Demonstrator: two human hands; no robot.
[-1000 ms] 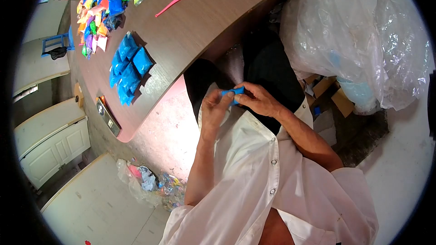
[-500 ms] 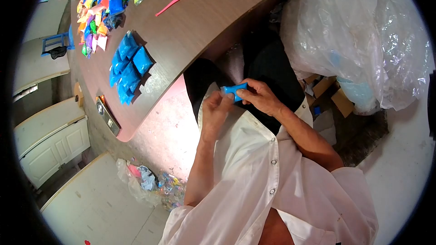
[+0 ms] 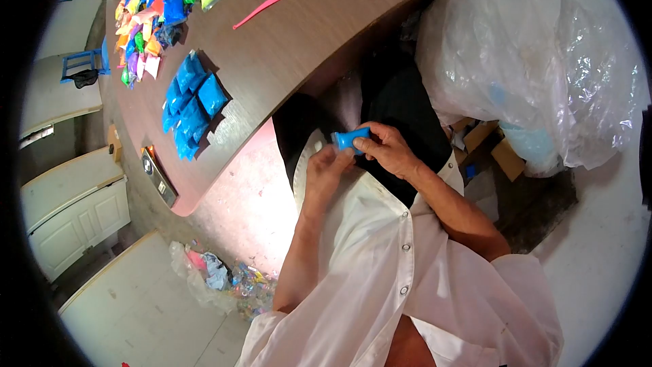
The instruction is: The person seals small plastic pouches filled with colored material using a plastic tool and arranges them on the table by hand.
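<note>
A small blue packet [image 3: 351, 138] in clear wrapping is held above my lap. My right hand [image 3: 392, 151] is closed around its right end, with thumb and fingers pressed on it. At the packet's left end, my left hand [image 3: 327, 168] pinches the lower edge of the clear wrapping; its fingertips are partly hidden. To the left on the table [image 3: 272, 44] lies a cluster of similar blue packets [image 3: 193, 119], and farther up sits a large heap of many-coloured packets [image 3: 153, 10].
A pink plastic knife-shaped tool [image 3: 259, 11] lies on the table. A big clear plastic bag [image 3: 516, 54] stands at my right, over cardboard pieces [image 3: 508, 158]. Near the table's left edge is a flat scale-like device [image 3: 159, 175]. A plastic bag with scraps [image 3: 217, 275] lies on the floor.
My left fingers have shifted slightly down along the packet's left end, exposing more of it. My right hand keeps its grip. The whole view has shifted a little.
</note>
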